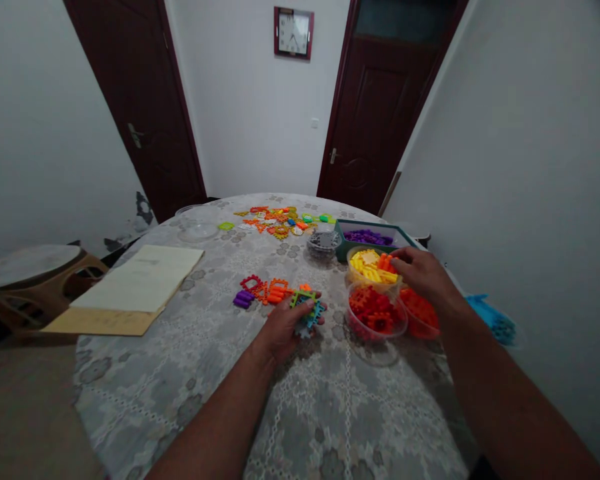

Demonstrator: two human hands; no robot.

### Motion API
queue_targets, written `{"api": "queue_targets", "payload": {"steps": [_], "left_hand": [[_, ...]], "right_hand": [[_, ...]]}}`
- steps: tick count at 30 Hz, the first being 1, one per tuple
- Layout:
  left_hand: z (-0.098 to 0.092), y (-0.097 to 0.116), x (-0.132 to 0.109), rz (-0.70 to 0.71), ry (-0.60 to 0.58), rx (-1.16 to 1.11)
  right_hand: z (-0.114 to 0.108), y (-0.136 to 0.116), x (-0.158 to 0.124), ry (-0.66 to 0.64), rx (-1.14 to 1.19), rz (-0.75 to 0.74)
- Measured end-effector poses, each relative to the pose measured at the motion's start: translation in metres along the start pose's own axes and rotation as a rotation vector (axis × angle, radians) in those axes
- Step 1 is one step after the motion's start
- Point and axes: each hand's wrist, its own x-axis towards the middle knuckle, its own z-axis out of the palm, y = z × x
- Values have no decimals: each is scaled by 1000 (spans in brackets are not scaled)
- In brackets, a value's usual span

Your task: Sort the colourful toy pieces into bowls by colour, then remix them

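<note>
My left hand (291,321) is closed around several flat toothed plastic building pieces (303,308), green and light blue, just above the tablecloth. Fingers of my right hand (420,270) pinch an orange ridged building piece (386,263) at the right side of a clear tub of yellow pieces (367,267). Below that tub stands a tub of red pieces (375,313), with a tub of orange-red pieces (421,310) partly under my right forearm. Beyond my left hand lie purple ridged pieces (243,299), orange ridged pieces (279,293) and a red toothed frame (251,284).
A green box (405,237) holds purple pieces, beside a bowl of grey pieces (324,241). Mixed colourful pieces (280,220) spread across the far side. Papers (140,277) overhang the left table edge near a stool (40,267). Blue pieces (495,320) sit at far right.
</note>
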Motion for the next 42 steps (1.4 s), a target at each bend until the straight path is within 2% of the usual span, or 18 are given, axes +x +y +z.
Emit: {"api": "queue_targets", "payload": {"steps": [10,14,17,20,24,28,31,36,42], "left_hand": [[-1,0,6,-72,34,-85],[-1,4,6,-109,17,-140],[0,6,4,-149,8,-175],[1,7,3,-154,19,-193],[0,6,4,-149,22,-178],[1,5,5,-133,59,-141],[3,5,5,-115,72,-124],[4,5,4,-62,77,-89],[4,4,5,-57,102,-79]], "right_hand": [[-23,15,-29,14,155,113],[-36,23,-38,12,160,163],[-44,33,-40,17,73,184],[-46,42,-43,68,-55,156],[-47,47,-53,104,-91,124],[-58,58,-58,266,-97,179],[-69,69,-61,317,-126,203],[-73,79,-67,283,-240,156],[-68,82,-65,141,-278,10]]}}
